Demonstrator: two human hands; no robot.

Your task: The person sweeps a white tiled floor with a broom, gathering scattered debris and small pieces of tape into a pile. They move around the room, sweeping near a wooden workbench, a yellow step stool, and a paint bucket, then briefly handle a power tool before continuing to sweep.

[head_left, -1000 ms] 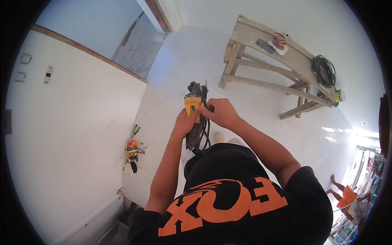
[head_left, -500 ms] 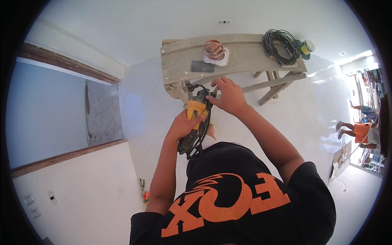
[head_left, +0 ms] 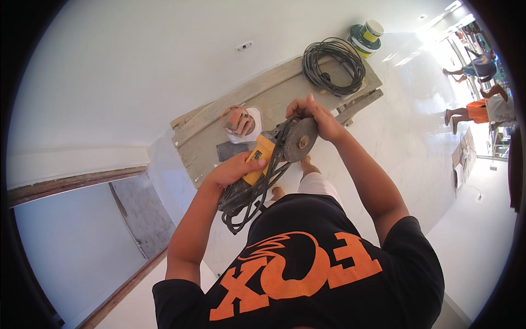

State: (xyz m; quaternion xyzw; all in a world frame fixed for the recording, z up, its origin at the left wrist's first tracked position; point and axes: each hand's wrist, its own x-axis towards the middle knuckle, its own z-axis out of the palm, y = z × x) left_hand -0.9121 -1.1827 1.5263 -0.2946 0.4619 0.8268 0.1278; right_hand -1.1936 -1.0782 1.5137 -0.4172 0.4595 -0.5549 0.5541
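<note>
A yellow and black angle grinder (head_left: pixel 264 151) is held in front of my body, with a dark grinding disc (head_left: pixel 299 143) facing me. My left hand (head_left: pixel 233 169) wraps around its yellow body, thumb on top. Its black cord (head_left: pixel 244 211) is bunched in loops along the tool and hangs below that hand. My right hand (head_left: pixel 320 116) curls around the head end at the disc's far edge; its fingertips are partly hidden behind the tool.
Beyond the grinder stands a wooden bench (head_left: pixel 274 93). On it lie a coiled black cable (head_left: pixel 334 68), reddish-brown pieces (head_left: pixel 238 122) on a white lid and a dark flat slab (head_left: pixel 231 151). Green buckets (head_left: pixel 364 39) stand behind. People (head_left: pixel 474 112) are at far right.
The grinder has turned so that its disc now faces me. My right hand has shifted around the head end, and the view has swung, bringing the bench closer on the left.
</note>
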